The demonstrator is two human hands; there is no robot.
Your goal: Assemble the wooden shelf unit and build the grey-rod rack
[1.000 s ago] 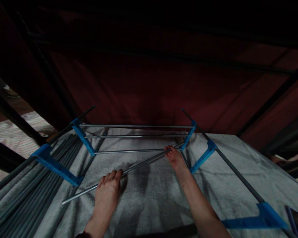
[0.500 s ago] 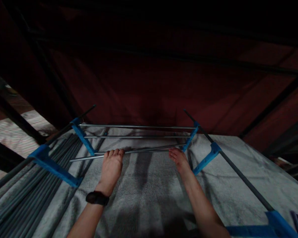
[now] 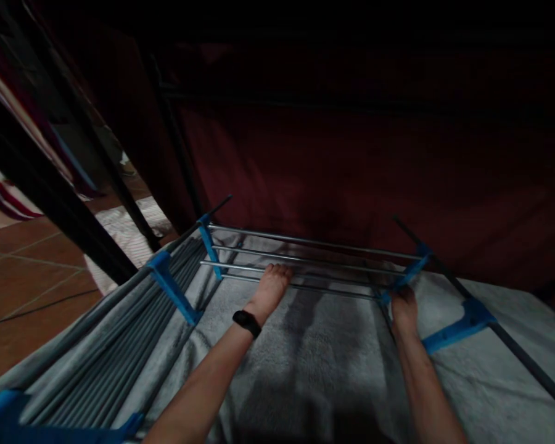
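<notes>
Rod (image 3: 234, 266) gripped by left hand (image 3: 274, 286) near far edge of blanket (image 3: 328, 342). Right hand (image 3: 404, 311) placed at bracket (image 3: 412, 271), grip hidden. Tubes (image 3: 126, 351) laid along left edge.

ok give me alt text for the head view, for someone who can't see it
A person's left hand grips a metal rod above a grey cloth, while the right hand is at a blue bracket joined to other rods. Grey tubes lie side by side at the left.
</notes>
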